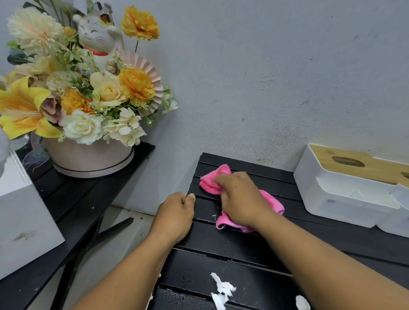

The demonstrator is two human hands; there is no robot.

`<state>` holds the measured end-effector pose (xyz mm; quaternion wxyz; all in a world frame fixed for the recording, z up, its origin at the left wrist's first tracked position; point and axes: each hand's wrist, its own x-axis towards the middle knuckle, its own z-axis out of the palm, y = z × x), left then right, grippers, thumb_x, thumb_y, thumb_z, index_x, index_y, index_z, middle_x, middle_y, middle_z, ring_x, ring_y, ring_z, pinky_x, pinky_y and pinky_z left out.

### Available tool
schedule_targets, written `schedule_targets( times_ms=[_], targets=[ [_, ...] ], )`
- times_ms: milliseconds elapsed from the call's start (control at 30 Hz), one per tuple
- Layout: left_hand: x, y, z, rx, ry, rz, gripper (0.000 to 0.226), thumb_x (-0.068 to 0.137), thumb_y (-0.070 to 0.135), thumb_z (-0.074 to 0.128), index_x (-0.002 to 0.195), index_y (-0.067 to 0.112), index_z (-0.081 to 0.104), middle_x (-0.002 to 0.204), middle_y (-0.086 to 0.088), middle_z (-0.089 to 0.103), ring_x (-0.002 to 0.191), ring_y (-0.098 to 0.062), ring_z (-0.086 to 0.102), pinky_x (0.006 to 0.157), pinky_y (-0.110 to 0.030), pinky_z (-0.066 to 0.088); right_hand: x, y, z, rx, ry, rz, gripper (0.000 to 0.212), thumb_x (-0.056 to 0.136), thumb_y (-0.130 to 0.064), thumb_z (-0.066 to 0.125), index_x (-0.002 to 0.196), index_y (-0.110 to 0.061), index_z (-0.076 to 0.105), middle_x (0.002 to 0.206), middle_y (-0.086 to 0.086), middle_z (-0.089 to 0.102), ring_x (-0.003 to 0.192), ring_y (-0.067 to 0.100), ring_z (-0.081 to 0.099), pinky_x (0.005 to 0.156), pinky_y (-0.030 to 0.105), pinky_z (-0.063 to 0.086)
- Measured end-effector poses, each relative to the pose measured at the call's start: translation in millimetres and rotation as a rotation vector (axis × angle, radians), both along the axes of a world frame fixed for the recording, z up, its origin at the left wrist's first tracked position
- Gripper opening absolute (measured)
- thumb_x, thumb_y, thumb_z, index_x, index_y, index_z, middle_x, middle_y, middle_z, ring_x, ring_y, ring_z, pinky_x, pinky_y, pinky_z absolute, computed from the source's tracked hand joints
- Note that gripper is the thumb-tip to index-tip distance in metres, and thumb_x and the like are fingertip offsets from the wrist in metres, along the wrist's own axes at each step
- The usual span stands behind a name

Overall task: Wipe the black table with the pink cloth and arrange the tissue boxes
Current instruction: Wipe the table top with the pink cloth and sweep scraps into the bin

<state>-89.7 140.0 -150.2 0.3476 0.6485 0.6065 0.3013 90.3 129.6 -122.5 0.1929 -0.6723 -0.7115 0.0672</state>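
Observation:
A pink cloth (212, 180) lies bunched on the far left part of the black slatted table (232, 246). My right hand (241, 198) presses down on the cloth, fingers curled into its folds. My left hand (176, 214) grips the table's left edge, thumb on top. Two white tissue boxes with wooden lids stand at the table's back right against the wall: one (341, 182) nearer the middle, the other (405, 206) cut off by the frame's right edge. Water droplets and torn white tissue scraps (222, 292) lie on the near slats.
A second black table (76, 203) at the left holds a pink pot of artificial flowers (85, 99) with a lucky-cat figure (98, 35), plus a white box (15, 220). A gap with floor separates the two tables. A grey wall (271, 76) stands behind.

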Motion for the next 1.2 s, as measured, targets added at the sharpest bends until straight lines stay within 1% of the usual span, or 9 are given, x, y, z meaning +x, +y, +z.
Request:
schedule_targets(
  times_ms=[200, 333, 467, 633, 767, 900, 967, 1067, 1200],
  targets=[
    [-0.7, -0.1, -0.3, 0.008, 0.003, -0.006, 0.050, 0.101, 0.043, 0.039, 0.084, -0.001, 0.054, 0.070, -0.004, 0.055, 0.066, -0.021, 0.050, 0.059, -0.032, 0.040, 25.7, 16.2, -4.3, 0.015, -0.027, -0.265, 0.037, 0.075, -0.018, 0.033, 0.093, -0.022, 0.065, 0.096, 0.013, 0.065, 0.096, 0.036, 0.059, 0.078, 0.031, 0.044],
    [-0.9, -0.7, 0.0, 0.017, -0.002, -0.007, 0.048, 0.100, 0.042, 0.041, 0.078, 0.001, 0.053, 0.066, -0.003, 0.054, 0.066, -0.023, 0.049, 0.064, -0.035, 0.044, 2.5, -21.3, 3.3, 0.029, -0.057, 0.115, 0.030, 0.078, -0.016, 0.036, 0.091, -0.025, 0.062, 0.091, 0.001, 0.063, 0.092, 0.022, 0.052, 0.088, 0.036, 0.046],
    [-1.0, -0.4, 0.0, 0.013, 0.002, -0.003, 0.048, 0.101, 0.043, 0.041, 0.081, 0.001, 0.055, 0.066, -0.001, 0.054, 0.065, -0.020, 0.049, 0.062, -0.033, 0.043, 22.3, -42.0, 23.1, -0.002, -0.123, 0.410, 0.025, 0.082, -0.002, 0.048, 0.097, -0.013, 0.065, 0.091, 0.000, 0.065, 0.088, 0.017, 0.050, 0.091, 0.023, 0.036],
    [-1.2, -1.5, 1.7, -0.001, 0.003, -0.009, 0.049, 0.101, 0.044, 0.039, 0.083, 0.001, 0.055, 0.067, -0.001, 0.053, 0.064, -0.018, 0.049, 0.059, -0.031, 0.041, 50.4, -12.8, 7.2, 0.036, -0.053, -0.139, 0.025, 0.079, -0.008, 0.043, 0.084, -0.021, 0.064, 0.079, 0.008, 0.062, 0.081, 0.031, 0.057, 0.072, 0.035, 0.047],
    [-1.7, -1.8, 1.6, -0.007, 0.016, -0.011, 0.045, 0.101, 0.044, 0.039, 0.076, 0.008, 0.050, 0.066, 0.000, 0.050, 0.063, -0.018, 0.046, 0.058, -0.031, 0.039, 24.3, -37.9, 7.8, 0.029, -0.036, 0.139, 0.021, 0.079, -0.010, 0.042, 0.080, -0.028, 0.052, 0.079, -0.008, 0.054, 0.085, 0.017, 0.045, 0.080, 0.031, 0.042],
    [-0.7, -1.6, 3.5, -0.008, 0.022, -0.012, 0.048, 0.101, 0.043, 0.039, 0.080, 0.001, 0.052, 0.069, -0.003, 0.052, 0.065, -0.019, 0.047, 0.058, -0.031, 0.038, 30.8, -58.9, 19.4, 0.016, -0.072, 0.349, 0.027, 0.086, -0.004, 0.048, 0.100, -0.018, 0.066, 0.100, -0.009, 0.066, 0.100, 0.010, 0.048, 0.096, 0.023, 0.038],
    [-1.4, -1.5, 3.7, -0.009, 0.023, -0.016, 0.048, 0.101, 0.043, 0.038, 0.079, 0.002, 0.052, 0.069, -0.003, 0.052, 0.065, -0.020, 0.047, 0.059, -0.032, 0.039, 40.3, -47.3, 15.2, 0.057, -0.085, 0.248, 0.022, 0.081, -0.004, 0.045, 0.085, -0.019, 0.061, 0.082, -0.003, 0.063, 0.083, 0.017, 0.052, 0.086, 0.037, 0.044],
    [-2.2, -2.4, 5.2, 0.000, 0.039, -0.023, 0.043, 0.101, 0.043, 0.038, 0.075, 0.009, 0.047, 0.068, -0.002, 0.049, 0.063, -0.018, 0.044, 0.058, -0.031, 0.037, 43.5, -24.5, 7.0, 0.043, -0.033, -0.150, 0.028, 0.077, -0.015, 0.038, 0.085, -0.020, 0.064, 0.085, 0.008, 0.065, 0.086, 0.030, 0.059, 0.077, 0.037, 0.049],
    [-1.6, -1.9, 4.2, -0.002, 0.055, -0.014, 0.048, 0.101, 0.043, 0.038, 0.080, 0.001, 0.052, 0.070, -0.004, 0.054, 0.067, -0.021, 0.048, 0.060, -0.032, 0.039, 21.5, -39.3, 5.5, 0.031, -0.041, 0.084, 0.030, 0.076, -0.017, 0.037, 0.089, -0.024, 0.063, 0.086, -0.002, 0.060, 0.093, 0.022, 0.052, 0.086, 0.036, 0.046]
  ],
)
